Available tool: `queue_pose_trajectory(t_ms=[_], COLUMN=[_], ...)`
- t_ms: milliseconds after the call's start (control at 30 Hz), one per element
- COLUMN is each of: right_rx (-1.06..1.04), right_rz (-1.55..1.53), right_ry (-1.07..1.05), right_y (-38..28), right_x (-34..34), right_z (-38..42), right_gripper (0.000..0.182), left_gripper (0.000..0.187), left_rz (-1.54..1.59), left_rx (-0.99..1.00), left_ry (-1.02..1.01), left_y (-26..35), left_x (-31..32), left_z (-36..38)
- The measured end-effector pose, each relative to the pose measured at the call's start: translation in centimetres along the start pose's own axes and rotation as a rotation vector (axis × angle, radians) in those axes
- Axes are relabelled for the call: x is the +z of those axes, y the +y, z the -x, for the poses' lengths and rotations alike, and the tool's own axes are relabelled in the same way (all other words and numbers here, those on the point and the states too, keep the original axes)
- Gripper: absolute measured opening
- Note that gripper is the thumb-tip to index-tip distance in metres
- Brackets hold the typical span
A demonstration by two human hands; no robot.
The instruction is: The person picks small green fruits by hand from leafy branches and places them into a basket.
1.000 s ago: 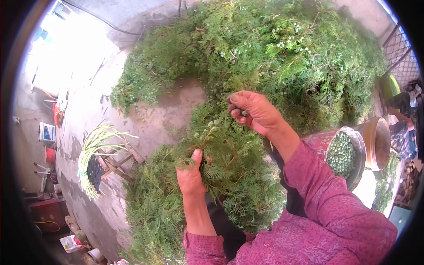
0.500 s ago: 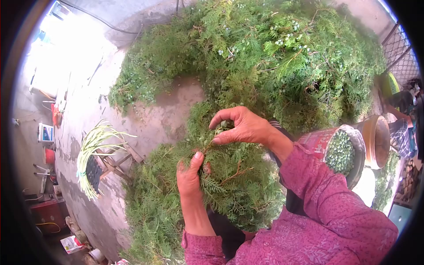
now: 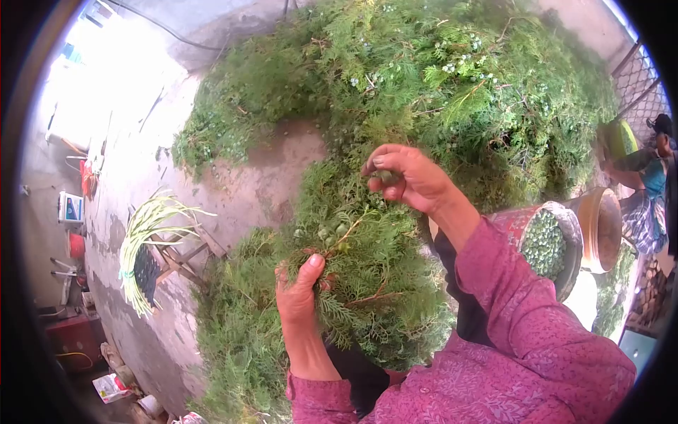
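The left hand (image 3: 299,291) pinches a sprig (image 3: 342,239) over the heap (image 3: 236,325), thumb against fingers; it looks light, springy, best held by its stem; the right hand (image 3: 417,180) curls its fingers, contents unclear

1. No lettering, brand or number is legible anywhere in view.
2. A white container (image 3: 71,208) bears a blue panel, its print too small to read.
3. A white-and-red packet (image 3: 111,388) shows markings blurred beyond reading.
4. Pale patches mark a red bucket (image 3: 510,223), unreadable as letters.
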State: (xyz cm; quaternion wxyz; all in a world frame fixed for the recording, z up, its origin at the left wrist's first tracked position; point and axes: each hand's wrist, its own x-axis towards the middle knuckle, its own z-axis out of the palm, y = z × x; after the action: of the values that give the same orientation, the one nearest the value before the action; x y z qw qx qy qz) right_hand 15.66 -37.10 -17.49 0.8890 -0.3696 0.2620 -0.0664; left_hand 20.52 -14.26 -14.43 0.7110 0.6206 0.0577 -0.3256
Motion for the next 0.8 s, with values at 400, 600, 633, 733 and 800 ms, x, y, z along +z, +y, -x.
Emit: queue_pose_trajectory(t_ms=[400, 600, 633, 733, 800], right_rx=[0.248, 0.263, 0.265, 0.201, 0.150], right_rz=[0.364, 0.253, 0.254, 0.460, 0.409], right_ry=[-0.545, -0.533, -0.535, -0.480, -0.446], right_y=[2.2, 3.3, 3.4, 3.8, 3.8], right_x=[2.4, 2.5, 2.6, 2.8, 2.7], right_z=[1.4, 1.1, 1.2, 1.2, 1.1], right_gripper=[0.026, 0.025, 0.025, 0.027, 0.027], left_gripper=[0.027, 0.028, 0.028, 0.026, 0.023], left_rz=[-0.022, -0.062, -0.060, -0.114, -0.134], left_rx=[-0.048, -0.070, -0.070, -0.097, -0.070], left_ry=[-0.133, -0.093, -0.091, -0.027, -0.094], left_y=[-0.6, -0.3, -0.3, -0.2, -0.5], left_x=[-0.4, -0.5, -0.4, -0.5, -1.0], left_z=[-0.6, -0.6, -0.6, -0.7, -1.1])
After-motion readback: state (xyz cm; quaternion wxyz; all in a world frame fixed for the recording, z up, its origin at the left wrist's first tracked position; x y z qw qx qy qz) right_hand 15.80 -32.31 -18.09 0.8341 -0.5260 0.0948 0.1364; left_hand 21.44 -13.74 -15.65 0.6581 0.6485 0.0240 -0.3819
